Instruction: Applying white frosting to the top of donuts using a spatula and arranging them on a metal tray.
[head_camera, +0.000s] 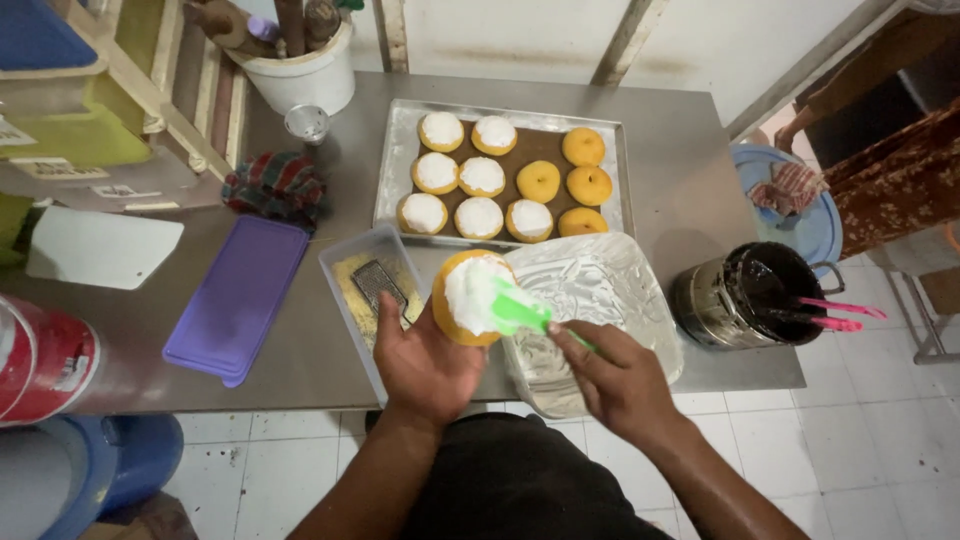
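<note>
Head view, left hand (425, 365) grip cradling doughnut (465, 298), right hand (620, 380) grip closed on spatula (522, 313) atop it

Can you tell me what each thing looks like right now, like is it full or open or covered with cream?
left hand: holding the doughnut
doughnut: partly covered with white icing
right hand: gripping the green spatula
green spatula: pressed on the icing
tray: seven doughnuts iced, four plain
icing tub: open, smeared white
metal pot: open, dark inside
purple lid: lying flat
</note>
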